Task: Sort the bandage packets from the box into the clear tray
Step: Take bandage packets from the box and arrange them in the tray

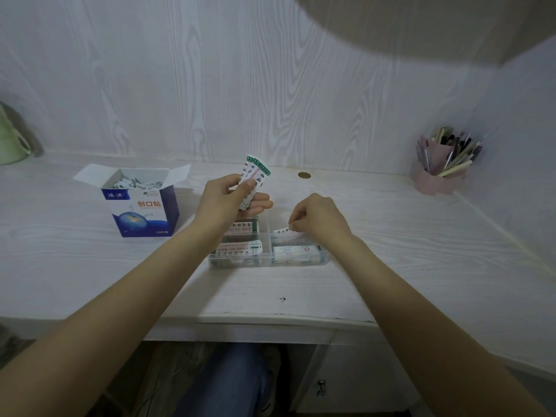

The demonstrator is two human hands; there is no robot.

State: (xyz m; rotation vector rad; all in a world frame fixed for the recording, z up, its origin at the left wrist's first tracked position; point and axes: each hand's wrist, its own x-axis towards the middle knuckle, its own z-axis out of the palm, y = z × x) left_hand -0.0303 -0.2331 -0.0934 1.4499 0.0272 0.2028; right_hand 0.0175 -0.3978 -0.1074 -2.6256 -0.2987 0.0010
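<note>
An open blue and white bandage box (pixel 141 206) stands on the desk at the left, with several loose packets inside. My left hand (pixel 228 197) is raised above the far side of the clear tray (pixel 267 261) and grips a small stack of bandage packets (pixel 254 179), which stands upright. My right hand (pixel 319 216) pinches a single white packet (pixel 281 231) over the tray's right half. More packets lie flat in the tray's left and right compartments; my hands hide its far part.
A pink pen holder (pixel 439 167) full of pens stands at the back right. A coin (pixel 304 175) lies behind the tray. A green cup (pixel 12 142) is at the far left edge. A wood-grain wall backs the desk.
</note>
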